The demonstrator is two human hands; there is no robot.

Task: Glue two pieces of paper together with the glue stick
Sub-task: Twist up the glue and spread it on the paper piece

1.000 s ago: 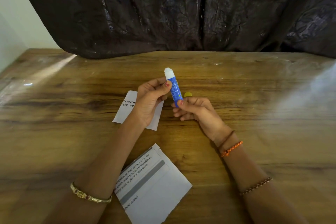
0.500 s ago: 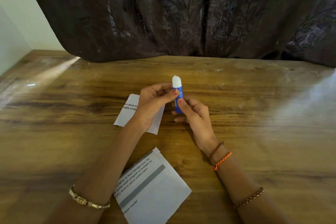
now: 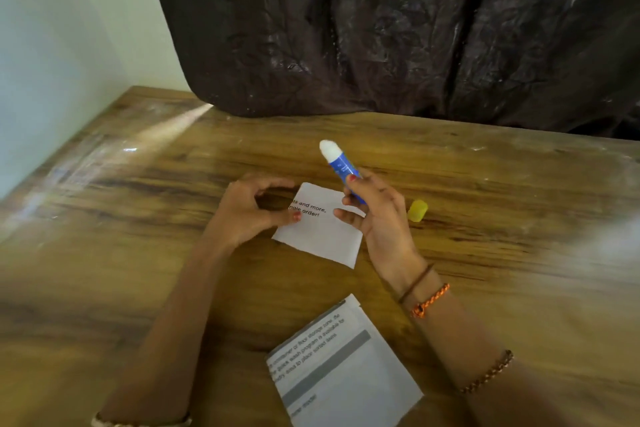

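My right hand (image 3: 379, 218) holds a blue glue stick (image 3: 341, 166) with its white glue tip uncovered and pointing up and away. Under that hand lies a small white paper with black print (image 3: 322, 232) on the wooden table (image 3: 138, 253). My left hand (image 3: 249, 210) rests at the paper's left edge, fingers curled, thumb tip touching the paper. A larger printed paper (image 3: 343, 367) lies nearer to me between my forearms. The yellow cap (image 3: 417, 210) lies on the table just right of my right hand.
A dark plastic sheet (image 3: 381, 28) hangs behind the table's far edge. A pale wall (image 3: 52, 45) runs along the table's left side.
My left hand has let go of the glue stick and dropped to the small paper's edge. My right hand alone now holds the stick, tilted left. The view has shifted, showing the cap.
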